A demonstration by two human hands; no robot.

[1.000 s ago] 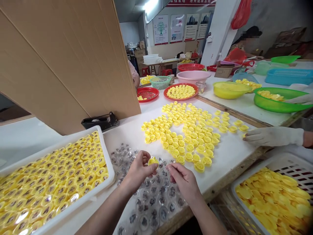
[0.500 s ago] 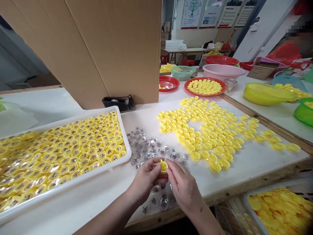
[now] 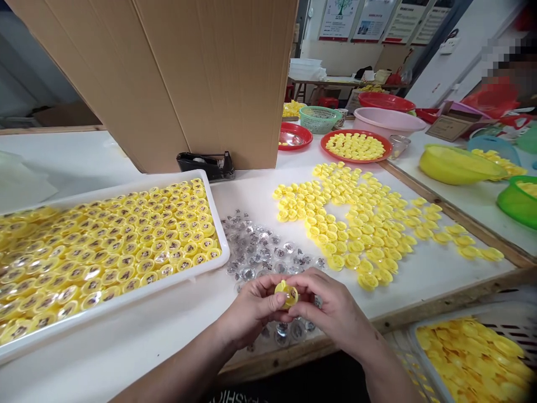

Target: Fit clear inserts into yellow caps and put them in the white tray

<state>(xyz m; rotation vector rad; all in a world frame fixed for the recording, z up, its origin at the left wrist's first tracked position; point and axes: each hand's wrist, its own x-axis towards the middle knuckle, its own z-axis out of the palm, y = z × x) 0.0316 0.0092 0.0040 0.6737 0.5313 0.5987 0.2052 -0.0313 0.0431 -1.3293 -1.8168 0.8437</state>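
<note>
Glossy, round yellow piece point(image 3: 286, 294) is pinched by left hand point(image 3: 254, 308) and right hand point(image 3: 329, 302), clear shiny discs point(image 3: 248, 273) strewn at eleven o'clock.

Dark clothing point(image 3: 306, 380), below near edge of table point(image 3: 159, 341): pale capitals, "FASHIO" legible, rest cut off or blurred. Wall beyond far edge of table, four posters in row: tree poster point(image 3: 339, 19), fine print under drawing, too small to read; building poster point(image 3: 373, 21), small lines, unreadable; third poster point(image 3: 405, 23), dark heading and text lines, unreadable; fourth poster point(image 3: 432, 22), similar lines, unreadable. Small carton point(image 3: 448, 127), toward far right corner of table: faint printed lines, too small to read.
</note>
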